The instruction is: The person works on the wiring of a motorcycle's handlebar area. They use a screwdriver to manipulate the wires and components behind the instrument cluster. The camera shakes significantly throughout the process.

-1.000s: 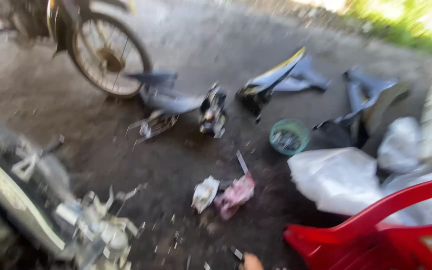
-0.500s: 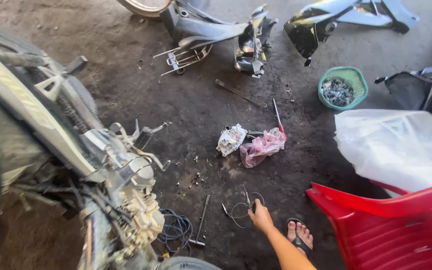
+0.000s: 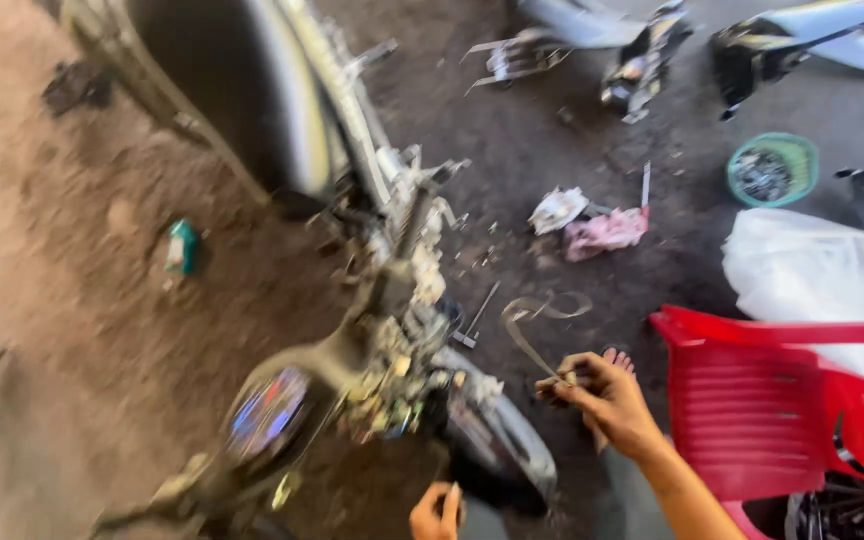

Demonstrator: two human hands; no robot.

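Stripped motorcycle (image 3: 392, 330) blocks left; red chair (image 3: 762, 400) blocks right; bare floor (image 3: 552, 250) gap between.

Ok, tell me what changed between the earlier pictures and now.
The right hand, which reached down to the thin looped wire on the dirt floor half a second ago, has now picked it up and lifted it. The left hand has come into view low, beside the stripped motorbike. The red plastic chair, pink rag and green bowl stayed put.
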